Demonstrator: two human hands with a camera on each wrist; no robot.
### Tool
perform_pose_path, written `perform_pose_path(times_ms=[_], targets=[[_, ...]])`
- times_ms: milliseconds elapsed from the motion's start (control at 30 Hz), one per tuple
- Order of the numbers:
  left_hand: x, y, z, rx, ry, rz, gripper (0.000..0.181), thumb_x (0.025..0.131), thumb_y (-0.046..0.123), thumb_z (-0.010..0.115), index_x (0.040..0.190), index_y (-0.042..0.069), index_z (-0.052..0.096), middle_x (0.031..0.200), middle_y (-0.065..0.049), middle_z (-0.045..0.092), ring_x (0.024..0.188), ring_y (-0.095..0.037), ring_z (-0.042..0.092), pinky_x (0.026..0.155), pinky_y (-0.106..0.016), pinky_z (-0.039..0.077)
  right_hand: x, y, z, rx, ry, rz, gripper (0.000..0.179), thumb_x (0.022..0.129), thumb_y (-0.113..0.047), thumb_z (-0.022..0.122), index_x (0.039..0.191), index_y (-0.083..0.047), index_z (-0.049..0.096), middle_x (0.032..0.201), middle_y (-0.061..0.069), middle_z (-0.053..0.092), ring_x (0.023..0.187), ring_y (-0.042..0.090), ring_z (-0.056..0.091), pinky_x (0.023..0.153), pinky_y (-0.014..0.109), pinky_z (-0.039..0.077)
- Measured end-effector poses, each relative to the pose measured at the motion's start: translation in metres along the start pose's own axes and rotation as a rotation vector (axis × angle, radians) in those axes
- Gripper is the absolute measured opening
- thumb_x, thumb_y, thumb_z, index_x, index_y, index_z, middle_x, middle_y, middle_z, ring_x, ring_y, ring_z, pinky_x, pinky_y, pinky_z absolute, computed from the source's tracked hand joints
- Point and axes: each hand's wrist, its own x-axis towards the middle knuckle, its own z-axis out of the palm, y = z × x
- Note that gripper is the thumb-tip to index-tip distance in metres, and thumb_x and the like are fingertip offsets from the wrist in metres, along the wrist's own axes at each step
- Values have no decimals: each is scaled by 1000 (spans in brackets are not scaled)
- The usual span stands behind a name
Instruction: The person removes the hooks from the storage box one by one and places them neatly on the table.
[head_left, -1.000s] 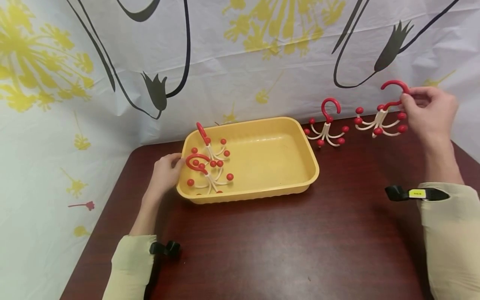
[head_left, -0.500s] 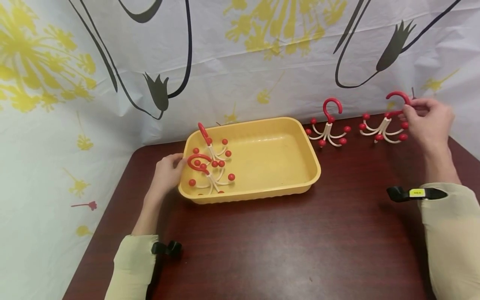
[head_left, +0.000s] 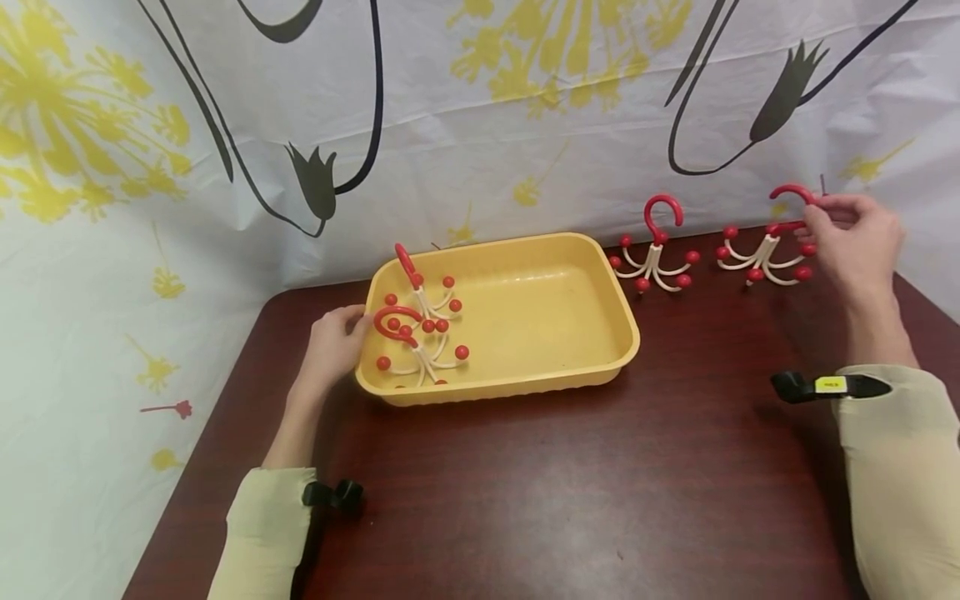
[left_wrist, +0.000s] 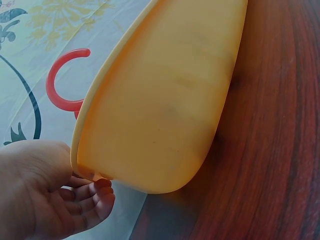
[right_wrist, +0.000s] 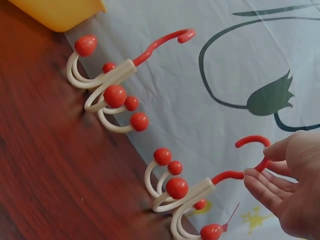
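Note:
My right hand point(head_left: 862, 242) pinches the red hook of a small multi-armed hanger point(head_left: 767, 250) with cream arms and red ball tips. In the right wrist view, the thumb and fingers close on the curve of its hook point(right_wrist: 261, 162), and the arms appear to rest on the table. Just left of it stands a matching hanger point(head_left: 655, 260), hook up. My left hand point(head_left: 335, 342) holds the left end of a yellow tray point(head_left: 517, 390); in the left wrist view its fingers point(left_wrist: 95, 205) curl under the rim. Two more such hangers point(head_left: 422, 360) sit inside the tray's left part.
The dark red-brown wooden table point(head_left: 555, 492) runs back to a white sheet point(head_left: 465, 150) with yellow and dark plant prints. Another sheet side hangs along the left. The standing hanger is close to the tray's right end.
My right hand has lowered the hanger it holds down to the table, then kept nearly still over the last half second. The left hand and the tray have stayed in place.

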Motion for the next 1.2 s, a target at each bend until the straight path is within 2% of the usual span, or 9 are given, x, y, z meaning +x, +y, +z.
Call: perform_pose_path(times_ms=[100,300,400,533,700,867,1033,1200], targets=[[0,-1,0,-2,0,-2,39,106,18,53,133,-10,59,121,-27,66,112,-37,62,95,-51,51,-2,-7,3,22,30,1,9,95,-19,68,103,-20,63,80,-20,64,60,-5,65,52,10,50],[0,-2,0,0,4,2,39,105,17,53,132,-10,59,120,-27,66,112,-38,62,96,-51,51,-8,-21,13,-43,120,-47,10,95,-19,65,100,-27,63,81,-22,61,61,-9,62,53,7,47],[0,-2,0,3,9,5,39,105,17,53,132,-10,60,119,-27,66,111,-37,62,94,-51,51,-13,-29,20,-46,120,-85,11,94,-17,65,98,-26,64,77,-22,62,60,-9,62,49,7,45],[0,-2,0,-1,10,9,39,105,17,53,131,-10,60,119,-27,67,109,-37,63,93,-51,52,-20,-38,32,-30,105,-173,13,92,-12,63,96,-24,65,73,-22,64,60,-8,61,52,7,46],[0,-2,0,-4,7,6,39,105,18,53,132,-10,60,119,-27,67,110,-37,62,94,-51,52,-27,-49,48,20,41,-256,15,91,-6,62,96,-19,67,73,-17,66,59,-5,63,58,8,50],[0,-1,0,-5,6,13,39,105,17,53,131,-11,60,119,-28,67,110,-38,63,93,-51,52,-39,-61,59,43,-54,-282,15,92,-6,64,104,-13,70,81,-12,68,63,-1,66,63,11,52],[0,0,-1,-7,5,16,39,105,17,53,131,-11,60,119,-28,66,109,-38,63,93,-51,52,-49,-69,69,-10,-132,-291,17,95,-12,66,111,-12,71,91,-12,68,69,0,67,65,10,51],[-1,0,-1,-7,5,17,39,105,17,53,131,-11,60,119,-28,67,109,-38,63,93,-51,52,-59,-75,78,-99,-225,-303,20,96,-17,67,116,-15,70,93,-15,67,73,-2,67,60,11,47]])
